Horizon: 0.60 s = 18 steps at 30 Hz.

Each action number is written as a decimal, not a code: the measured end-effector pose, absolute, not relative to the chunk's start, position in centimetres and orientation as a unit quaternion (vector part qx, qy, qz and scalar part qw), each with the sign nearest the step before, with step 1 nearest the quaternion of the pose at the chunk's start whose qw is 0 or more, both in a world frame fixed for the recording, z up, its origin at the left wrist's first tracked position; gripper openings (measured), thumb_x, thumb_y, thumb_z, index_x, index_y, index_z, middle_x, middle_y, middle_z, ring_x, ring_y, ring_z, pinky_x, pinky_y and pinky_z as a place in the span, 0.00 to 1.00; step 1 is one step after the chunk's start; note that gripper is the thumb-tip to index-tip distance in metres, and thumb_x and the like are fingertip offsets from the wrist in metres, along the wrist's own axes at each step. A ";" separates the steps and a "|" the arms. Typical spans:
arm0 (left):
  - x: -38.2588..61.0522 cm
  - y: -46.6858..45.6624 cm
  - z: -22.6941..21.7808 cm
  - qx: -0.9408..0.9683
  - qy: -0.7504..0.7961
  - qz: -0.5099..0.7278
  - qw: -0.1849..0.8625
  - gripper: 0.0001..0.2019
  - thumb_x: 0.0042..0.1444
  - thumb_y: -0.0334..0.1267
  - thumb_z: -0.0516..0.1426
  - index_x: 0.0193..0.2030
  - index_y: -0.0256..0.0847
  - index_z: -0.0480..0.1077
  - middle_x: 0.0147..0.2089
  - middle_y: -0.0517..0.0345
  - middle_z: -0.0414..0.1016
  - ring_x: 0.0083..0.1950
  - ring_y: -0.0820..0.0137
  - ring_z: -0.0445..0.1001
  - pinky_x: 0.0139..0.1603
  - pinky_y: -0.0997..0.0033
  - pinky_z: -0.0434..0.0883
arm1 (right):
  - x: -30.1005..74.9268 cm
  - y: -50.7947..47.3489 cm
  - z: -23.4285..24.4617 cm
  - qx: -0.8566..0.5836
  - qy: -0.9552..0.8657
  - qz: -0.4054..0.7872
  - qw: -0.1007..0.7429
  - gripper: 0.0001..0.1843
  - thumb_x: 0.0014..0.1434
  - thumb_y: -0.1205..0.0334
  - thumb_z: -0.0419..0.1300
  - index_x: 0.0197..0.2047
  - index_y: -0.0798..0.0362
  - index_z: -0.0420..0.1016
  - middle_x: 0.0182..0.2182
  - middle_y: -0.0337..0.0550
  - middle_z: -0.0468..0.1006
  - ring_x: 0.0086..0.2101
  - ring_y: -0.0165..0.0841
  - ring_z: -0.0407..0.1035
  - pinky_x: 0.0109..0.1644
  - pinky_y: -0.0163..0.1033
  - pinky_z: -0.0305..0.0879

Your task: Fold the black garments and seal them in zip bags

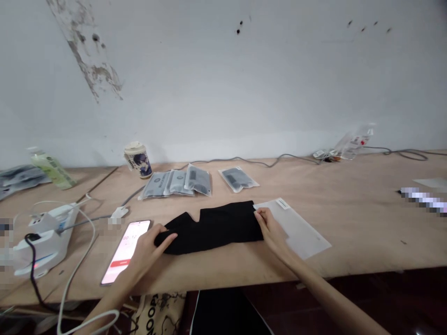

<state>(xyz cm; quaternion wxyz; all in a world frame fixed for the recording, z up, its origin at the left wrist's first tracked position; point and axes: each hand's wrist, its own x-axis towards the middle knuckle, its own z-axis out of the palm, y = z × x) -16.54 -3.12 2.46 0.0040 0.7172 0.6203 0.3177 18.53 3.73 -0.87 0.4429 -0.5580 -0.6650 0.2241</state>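
A black piece of folded cloth (213,227) lies flat on the wooden table (349,223) in front of me. My left hand (148,249) rests on its left end, fingers curled onto the fabric. My right hand (270,228) pinches the cloth's right edge, just where it meets a clear plastic bag (296,228) lying flat beside it.
A lit phone (125,251) lies left of the cloth. Several packed bags (178,182) and one more (238,178) sit further back, next to a printed cup (138,159). A white device with cables (45,237) stands at the left, a bottle (52,168) behind it.
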 end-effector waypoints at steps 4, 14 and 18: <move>-16.0 -0.3 4.0 0.674 0.678 0.279 0.089 0.19 0.56 0.58 0.49 0.31 0.43 0.63 0.28 0.62 0.71 0.30 0.67 0.71 0.33 0.71 0.64 | 17.7 7.1 -1.1 -0.565 -0.691 0.208 0.400 0.12 0.64 0.55 0.43 0.38 0.50 0.64 0.30 0.42 0.74 0.31 0.37 0.70 0.34 0.39 0.62; -16.8 5.2 3.6 0.654 0.717 0.150 0.191 0.23 0.55 0.61 0.44 0.29 0.43 0.65 0.27 0.58 0.72 0.33 0.63 0.72 0.35 0.68 0.62 | 16.7 12.9 -2.5 -0.606 -0.740 0.098 0.277 0.11 0.64 0.65 0.45 0.46 0.54 0.65 0.37 0.50 0.77 0.37 0.39 0.72 0.38 0.39 0.63; -16.7 5.5 3.1 0.669 0.715 0.110 0.169 0.22 0.55 0.60 0.45 0.32 0.43 0.65 0.28 0.56 0.73 0.35 0.60 0.73 0.34 0.67 0.62 | 16.9 13.4 -2.5 -0.610 -0.743 0.093 0.259 0.10 0.64 0.64 0.48 0.47 0.55 0.66 0.40 0.52 0.76 0.41 0.41 0.71 0.40 0.40 0.64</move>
